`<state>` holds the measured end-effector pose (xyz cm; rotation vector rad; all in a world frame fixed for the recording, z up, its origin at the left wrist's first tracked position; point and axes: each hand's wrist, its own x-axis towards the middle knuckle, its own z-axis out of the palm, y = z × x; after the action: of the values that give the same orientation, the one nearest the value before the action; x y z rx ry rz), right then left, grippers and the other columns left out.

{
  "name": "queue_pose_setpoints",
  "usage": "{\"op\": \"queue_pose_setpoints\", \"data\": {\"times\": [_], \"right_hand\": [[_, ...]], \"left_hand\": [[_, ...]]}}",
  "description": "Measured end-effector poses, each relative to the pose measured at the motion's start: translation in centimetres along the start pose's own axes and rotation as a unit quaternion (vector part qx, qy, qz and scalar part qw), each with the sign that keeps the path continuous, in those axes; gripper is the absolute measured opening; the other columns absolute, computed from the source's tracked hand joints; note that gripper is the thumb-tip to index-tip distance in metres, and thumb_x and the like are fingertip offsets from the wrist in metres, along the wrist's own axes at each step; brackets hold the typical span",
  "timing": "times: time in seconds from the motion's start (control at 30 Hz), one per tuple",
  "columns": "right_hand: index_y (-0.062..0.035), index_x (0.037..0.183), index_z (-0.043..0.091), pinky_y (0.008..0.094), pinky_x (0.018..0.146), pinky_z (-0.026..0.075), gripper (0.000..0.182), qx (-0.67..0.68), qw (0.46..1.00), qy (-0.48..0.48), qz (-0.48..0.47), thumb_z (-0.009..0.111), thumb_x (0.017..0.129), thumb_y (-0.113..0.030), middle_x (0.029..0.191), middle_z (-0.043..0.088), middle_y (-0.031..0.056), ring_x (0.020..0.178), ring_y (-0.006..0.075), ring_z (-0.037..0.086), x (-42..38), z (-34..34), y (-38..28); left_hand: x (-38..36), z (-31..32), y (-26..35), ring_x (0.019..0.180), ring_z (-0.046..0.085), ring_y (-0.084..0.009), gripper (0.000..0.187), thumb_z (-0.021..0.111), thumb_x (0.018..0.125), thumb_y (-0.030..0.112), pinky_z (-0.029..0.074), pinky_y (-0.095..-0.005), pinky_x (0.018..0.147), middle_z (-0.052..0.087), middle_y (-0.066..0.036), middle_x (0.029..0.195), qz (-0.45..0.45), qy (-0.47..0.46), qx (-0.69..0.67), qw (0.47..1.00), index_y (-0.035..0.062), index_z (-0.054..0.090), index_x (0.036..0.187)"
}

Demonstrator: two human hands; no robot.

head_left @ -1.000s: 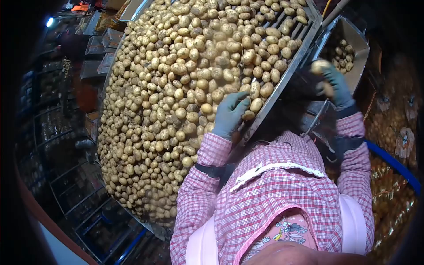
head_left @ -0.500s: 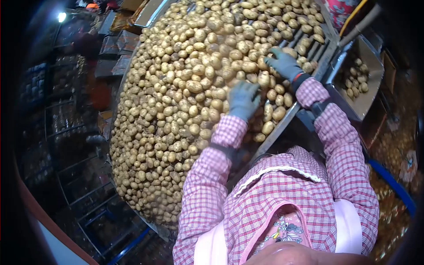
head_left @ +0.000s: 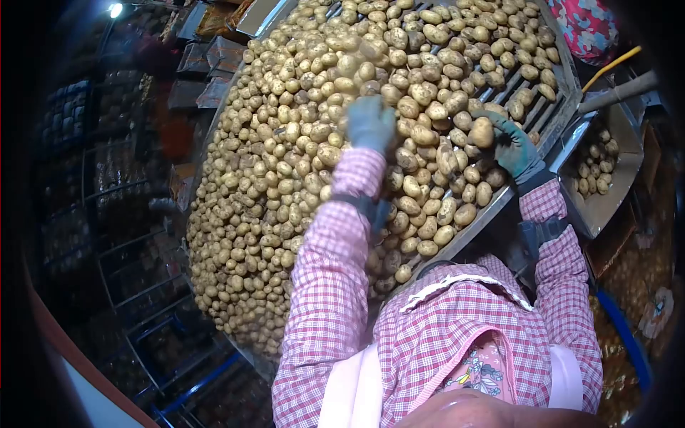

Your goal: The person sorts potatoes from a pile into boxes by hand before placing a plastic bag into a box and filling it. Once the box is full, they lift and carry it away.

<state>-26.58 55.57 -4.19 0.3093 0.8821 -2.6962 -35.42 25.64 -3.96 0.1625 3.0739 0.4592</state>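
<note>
Potatoes [head_left: 285,178] lie heaped over a wide slatted metal table [head_left: 539,107] in front of me. My right hand [head_left: 519,151], in a grey-green glove, is at the right side of the heap. Its fingers curl round one potato [head_left: 481,133], palm side partly showing. My left hand [head_left: 371,125], in a grey-blue glove, is over the middle of the heap, back of the hand upward. Motion smears its fingers, and whatever is under them is hidden.
At the right, beyond the table's rim, stands an open carton [head_left: 621,171] with potatoes in it. A wooden pole [head_left: 619,93] juts out near the table corner. Stacked boxes [head_left: 203,57] stand at the far left. A blue pipe [head_left: 622,332] runs at lower right.
The view has shifted, with the heap now further right. My left hand has moved away from my right, further up the heap. My right hand has turned and now holds a potato.
</note>
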Motion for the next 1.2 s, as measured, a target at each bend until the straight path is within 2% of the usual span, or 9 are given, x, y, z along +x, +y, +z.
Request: {"op": "queue_pose_setpoints", "data": {"times": [0.33,0.47,0.57,0.67,0.83,0.9,0.93,1.0,1.2], "right_hand": [[-0.0012,0.106,0.073,0.0288,0.077,0.056,0.021,-0.224,0.969,-0.032,0.095,0.06,0.09,-0.006,0.099,0.07,0.0042,0.086,0.016,0.067,7.2,2.7,0.0],[-0.0075,0.11,0.073,0.0349,0.081,0.058,0.033,-0.638,0.659,-0.214,-0.336,0.061,0.08,-0.002,0.11,0.074,0.0105,0.09,0.0306,0.07,10.0,0.5,3.0],[-0.0104,0.111,0.074,0.0354,0.08,0.058,0.035,-0.673,0.644,-0.192,-0.31,0.061,0.079,-0.003,0.109,0.074,0.011,0.089,0.0332,0.07,11.1,2.0,4.4],[-0.0027,0.113,0.072,0.0335,0.078,0.058,0.024,-0.528,0.831,-0.146,-0.093,0.063,0.094,-0.014,0.106,0.074,0.0082,0.088,0.0206,0.07,10.6,4.4,4.0],[-0.0067,0.126,0.065,0.0258,0.063,0.056,0.028,-0.306,0.924,-0.209,0.09,0.056,0.102,-0.018,0.106,0.072,0.0068,0.07,0.0126,0.067,9.0,7.4,5.4],[-0.0051,0.124,0.064,0.0239,0.056,0.053,0.028,-0.236,0.944,-0.167,0.159,0.056,0.103,-0.021,0.099,0.071,0.0067,0.064,0.011,0.064,8.2,8.0,6.4],[-0.0028,0.122,0.064,0.0228,0.053,0.051,0.029,-0.219,0.951,-0.14,0.167,0.056,0.104,-0.025,0.094,0.071,0.0068,0.062,0.0096,0.063,7.7,8.2,6.9],[-0.0007,0.119,0.064,0.0216,0.049,0.049,0.031,-0.216,0.955,-0.095,0.177,0.057,0.105,-0.028,0.089,0.07,0.0065,0.059,0.008,0.061,6.3,8.6,6.1],[-0.0009,0.121,0.066,0.0236,0.063,0.055,0.027,-0.362,0.928,0.001,-0.085,0.064,0.097,-0.011,0.112,0.067,0.0103,0.086,0.0099,0.066,-1.1,2.4,-6.2]], "left_hand": [[-3.5,-3.3,-1.5,0.109,0.062,-0.0324,0.031,0.069,0.089,0.029,0.047,-0.0407,0.101,0.069,-0.012,0.115,0.027,0.04,-0.106,0.993,0.0088,0.071,0.113],[0.8,-1.6,-2.2,0.119,0.06,-0.0287,0.034,0.07,0.09,0.032,0.045,-0.0398,0.105,0.07,-0.012,0.122,-0.001,-0.047,0.095,0.994,0.0118,0.071,0.117],[2.4,-1.1,-2.2,0.118,0.063,-0.0273,0.043,0.068,0.092,0.033,0.051,-0.0406,0.099,0.069,-0.013,0.125,-0.06,-0.107,0.016,0.992,0.0107,0.066,0.129],[2.2,-5.4,-0.9,0.098,0.069,-0.023,0.051,0.064,0.091,0.027,0.057,-0.035,0.08,0.071,-0.013,0.112,-0.199,-0.141,-0.432,0.868,0.005,0.058,0.137],[-1.4,-5.6,-0.6,0.088,0.07,-0.0148,0.042,0.058,0.099,0.03,0.057,-0.0253,0.07,0.072,-0.008,0.108,-0.24,-0.217,-0.688,0.65,0.0026,0.063,0.13],[-3.2,-5.8,2.1,0.084,0.071,-0.0181,0.036,0.056,0.101,0.033,0.055,-0.0268,0.068,0.074,-0.009,0.101,-0.306,-0.167,-0.664,0.661,0.0055,0.07,0.12],[-3.9,-4.2,1.7,0.085,0.072,-0.0204,0.037,0.054,0.102,0.032,0.056,-0.0298,0.073,0.075,-0.01,0.101,-0.126,-0.095,-0.542,0.825,0.0052,0.069,0.123],[-5.4,-3.0,0.7,0.092,0.073,-0.0239,0.038,0.055,0.103,0.032,0.056,-0.0348,0.087,0.077,-0.013,0.102,-0.019,-0.068,-0.382,0.921,0.0081,0.068,0.129],[-0.4,-4.9,-3.2,0.101,0.071,-0.0197,0.033,0.064,0.099,0.025,0.057,-0.0332,0.09,0.075,-0.013,0.113,-0.071,-0.042,-0.344,0.935,0.0126,0.07,0.129]]}}
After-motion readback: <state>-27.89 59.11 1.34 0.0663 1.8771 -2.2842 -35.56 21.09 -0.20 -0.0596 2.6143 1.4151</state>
